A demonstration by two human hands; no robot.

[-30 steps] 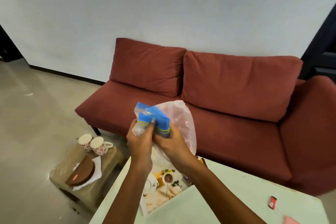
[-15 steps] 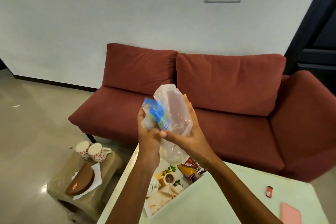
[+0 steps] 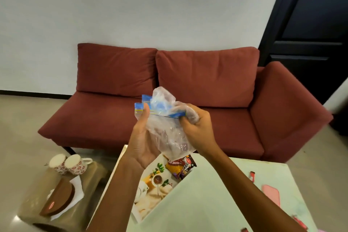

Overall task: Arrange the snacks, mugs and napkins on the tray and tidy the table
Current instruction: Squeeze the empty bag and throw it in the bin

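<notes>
Both hands hold a crumpled clear plastic bag (image 3: pixel 167 132) with a blue printed strip, raised in front of the sofa. My left hand (image 3: pixel 143 137) pinches its left blue edge and cups it from below. My right hand (image 3: pixel 195 124) grips the right end. Below them a printed tray (image 3: pixel 150 196) lies on the pale green table (image 3: pixel 216 203), with snack packets (image 3: pixel 180 165) at its far end. Two floral mugs (image 3: pixel 68 164) stand on a low side table (image 3: pixel 56 194) at the left, beside white napkins (image 3: pixel 78 188) under a brown half-round holder (image 3: pixel 60 199).
A red sofa (image 3: pixel 188 84) runs behind the table. A pink phone (image 3: pixel 271 194) and small red wrappers (image 3: pixel 252 176) lie on the table's right side. A dark door (image 3: pixel 310 34) stands at the right. Bare floor (image 3: pixel 24 118) stretches to the left.
My hands pulled apart, stretching the bag sideways: the right hand moved to its right end, the left stayed on the blue edge. The view tilted and shifted right.
</notes>
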